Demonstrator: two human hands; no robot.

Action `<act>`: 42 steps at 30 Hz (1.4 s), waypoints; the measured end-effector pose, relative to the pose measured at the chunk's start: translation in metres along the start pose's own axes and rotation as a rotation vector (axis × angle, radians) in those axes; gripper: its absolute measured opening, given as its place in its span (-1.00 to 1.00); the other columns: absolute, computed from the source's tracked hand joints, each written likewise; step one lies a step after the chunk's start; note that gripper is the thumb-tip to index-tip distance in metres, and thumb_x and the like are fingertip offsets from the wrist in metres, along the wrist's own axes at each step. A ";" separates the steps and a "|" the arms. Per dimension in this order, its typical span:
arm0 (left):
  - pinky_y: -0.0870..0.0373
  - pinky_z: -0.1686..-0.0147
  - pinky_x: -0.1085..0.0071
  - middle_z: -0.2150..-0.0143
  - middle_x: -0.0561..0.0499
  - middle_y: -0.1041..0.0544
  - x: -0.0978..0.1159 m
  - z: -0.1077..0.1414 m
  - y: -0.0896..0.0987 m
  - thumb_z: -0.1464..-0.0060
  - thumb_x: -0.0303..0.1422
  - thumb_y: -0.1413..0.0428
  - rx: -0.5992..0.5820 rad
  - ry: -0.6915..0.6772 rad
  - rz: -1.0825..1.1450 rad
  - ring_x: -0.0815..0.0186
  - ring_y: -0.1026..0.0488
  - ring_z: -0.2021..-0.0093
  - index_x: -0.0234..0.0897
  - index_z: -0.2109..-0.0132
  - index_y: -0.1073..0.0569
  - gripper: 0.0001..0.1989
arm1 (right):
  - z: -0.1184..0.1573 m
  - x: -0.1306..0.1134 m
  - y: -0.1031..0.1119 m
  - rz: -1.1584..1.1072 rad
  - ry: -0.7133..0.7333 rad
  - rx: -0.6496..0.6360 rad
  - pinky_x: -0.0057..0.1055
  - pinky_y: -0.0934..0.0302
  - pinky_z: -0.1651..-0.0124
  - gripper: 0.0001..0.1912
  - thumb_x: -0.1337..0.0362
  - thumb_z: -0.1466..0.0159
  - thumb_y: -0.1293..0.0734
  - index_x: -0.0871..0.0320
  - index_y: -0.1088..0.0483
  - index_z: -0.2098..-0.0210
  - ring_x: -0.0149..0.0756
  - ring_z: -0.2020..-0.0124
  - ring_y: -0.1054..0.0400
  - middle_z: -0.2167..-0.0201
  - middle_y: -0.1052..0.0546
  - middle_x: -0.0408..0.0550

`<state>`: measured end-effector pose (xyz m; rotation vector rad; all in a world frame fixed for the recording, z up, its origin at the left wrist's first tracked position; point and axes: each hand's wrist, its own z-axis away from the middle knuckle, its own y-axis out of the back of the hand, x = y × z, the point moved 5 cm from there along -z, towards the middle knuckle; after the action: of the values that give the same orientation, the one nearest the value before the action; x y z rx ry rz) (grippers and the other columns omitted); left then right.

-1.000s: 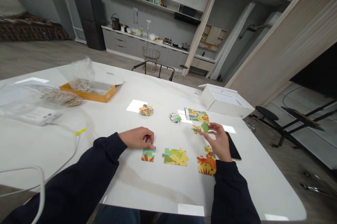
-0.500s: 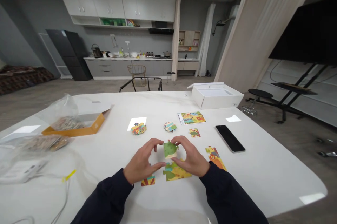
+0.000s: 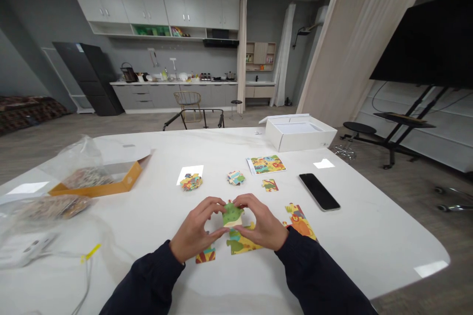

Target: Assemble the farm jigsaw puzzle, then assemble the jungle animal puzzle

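A green puzzle piece with a cream lower edge point(image 3: 232, 215) is held up between my two hands. My left hand point(image 3: 199, 228) pinches its left side with thumb and fingers. My right hand point(image 3: 261, 221) grips its right side. Just beyond it on the table lies a joined yellow and green section point(image 3: 242, 245), partly hidden by my right hand. A small red and yellow section point(image 3: 206, 255) lies under my left hand. To the right is a joined section with a lion point(image 3: 301, 222), partly covered by my right sleeve.
Two piles of pieces point(image 3: 191, 182) point(image 3: 235, 178), a picture card point(image 3: 268, 164) and a small joined section point(image 3: 270, 185) lie further back. A phone point(image 3: 319, 192) is at right, a white box point(image 3: 299, 133) behind. An orange box point(image 3: 99, 187), plastic bags point(image 3: 44, 209) and a power strip point(image 3: 27, 251) stand left.
My left fingers have closed onto the green piece, which has shifted slightly left with both hands. The whole view has also moved a little.
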<state>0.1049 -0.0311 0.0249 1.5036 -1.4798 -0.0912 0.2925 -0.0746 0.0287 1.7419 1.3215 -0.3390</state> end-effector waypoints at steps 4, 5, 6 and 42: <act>-0.46 0.25 0.36 -0.13 -0.15 -0.44 0.003 0.000 0.001 -0.19 -0.46 -0.21 0.030 -0.019 0.053 0.21 -0.48 -0.01 -0.19 0.06 -0.34 -0.77 | 0.001 0.007 -0.001 -0.147 -0.176 0.065 -0.26 -0.43 0.03 -0.47 0.30 -0.21 -0.47 0.07 -0.34 -0.15 -0.18 0.02 -0.42 -0.03 -0.47 0.06; -0.47 0.24 0.36 -0.14 -0.15 -0.44 0.004 0.000 0.001 -0.19 -0.48 -0.20 0.026 -0.031 0.069 0.22 -0.48 -0.01 -0.18 0.05 -0.33 -0.76 | 0.002 0.010 -0.003 -0.190 -0.246 0.073 -0.30 -0.43 0.10 -0.52 0.27 -0.24 -0.45 0.08 -0.36 -0.14 -0.23 0.10 -0.44 0.04 -0.50 0.03; -0.48 0.22 0.36 -0.15 -0.16 -0.44 0.005 0.000 0.000 -0.20 -0.49 -0.19 0.016 -0.042 0.083 0.22 -0.48 -0.01 -0.18 0.04 -0.33 -0.74 | 0.003 0.013 -0.005 -0.234 -0.312 0.076 -0.34 -0.42 0.17 -0.59 0.23 -0.28 -0.42 0.10 -0.40 -0.11 -0.28 0.20 -0.45 0.14 -0.52 -0.02; -0.53 0.12 0.27 -0.27 -0.19 -0.42 0.005 0.000 0.000 -0.41 -0.39 0.03 0.069 0.028 0.057 0.30 -0.48 0.15 -0.09 -0.42 -0.13 -0.50 | 0.003 0.026 -0.015 -0.679 -0.605 0.001 -0.14 -0.51 0.19 -0.44 -0.16 -0.16 -0.47 0.16 -0.38 0.12 -0.09 0.34 -0.61 0.42 -0.66 -0.01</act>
<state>0.1061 -0.0356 0.0278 1.5101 -1.5155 0.0155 0.2902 -0.0596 0.0021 1.0034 1.3935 -1.1450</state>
